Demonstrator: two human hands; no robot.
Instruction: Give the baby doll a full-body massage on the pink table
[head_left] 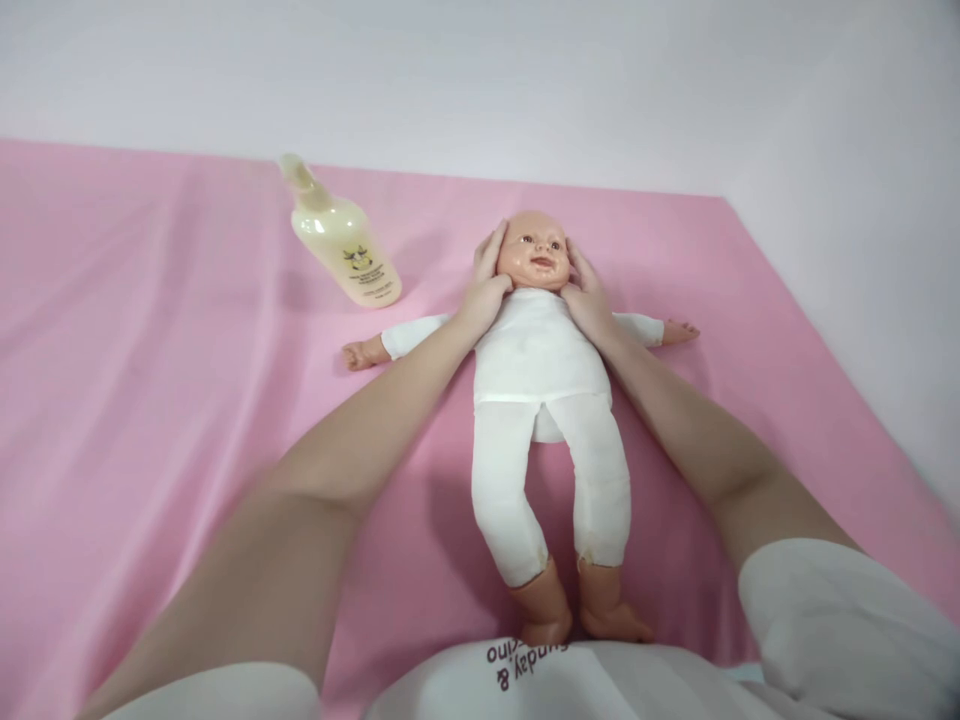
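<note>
A baby doll (536,350) in white cloth lies on its back on the pink sheet (150,350), head away from me, arms spread out, feet near my chest. My left hand (487,275) cups the left side of the doll's head and cheek. Against the other cheek rests my right hand (589,295). Both palms press flat on the head with fingers extended along it.
A cream lotion bottle (345,240) with a pump top stands on the sheet to the left of the doll's head. A white wall (525,80) runs behind and along the right side of the pink surface.
</note>
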